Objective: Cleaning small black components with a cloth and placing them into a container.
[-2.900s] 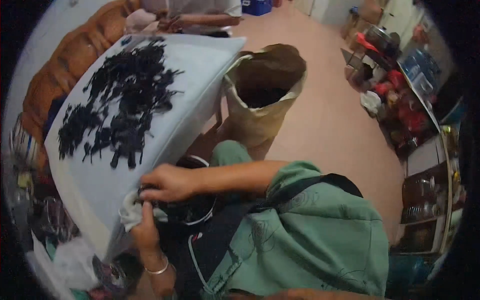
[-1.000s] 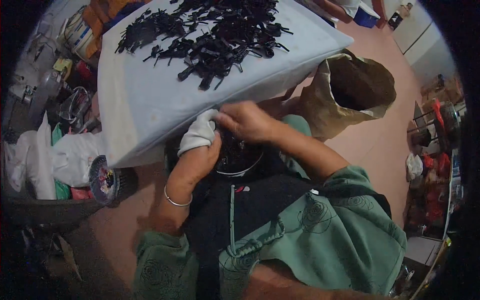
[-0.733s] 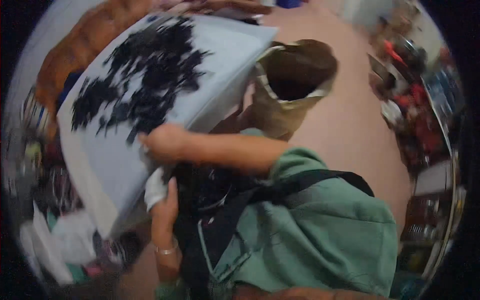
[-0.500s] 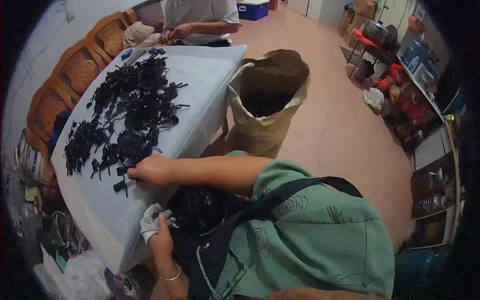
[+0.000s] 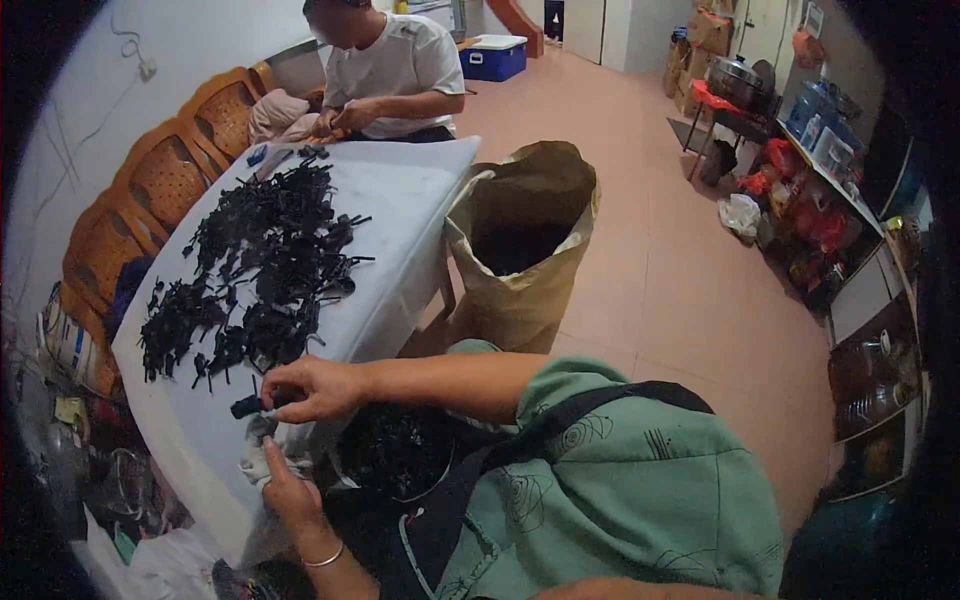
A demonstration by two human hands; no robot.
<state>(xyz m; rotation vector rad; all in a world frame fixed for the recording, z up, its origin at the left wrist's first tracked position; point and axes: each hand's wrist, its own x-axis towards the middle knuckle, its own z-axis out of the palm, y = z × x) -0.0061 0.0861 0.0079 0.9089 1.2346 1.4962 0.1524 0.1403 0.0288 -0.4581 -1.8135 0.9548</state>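
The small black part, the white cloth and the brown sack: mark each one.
small black part (image 5: pixel 246 406), head view, on its left end beside the right hand's fingertips.
white cloth (image 5: pixel 262 462), head view, on the bunched folds the left hand grips.
brown sack (image 5: pixel 510 310), head view, on its front wall.

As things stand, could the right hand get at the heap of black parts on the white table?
Probably yes: the right hand already rests on the white table, and nothing lies between it and the heap of black parts.

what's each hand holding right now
Left hand: closed on a white cloth.
Right hand: fingers pinched on a small black part at the table edge.
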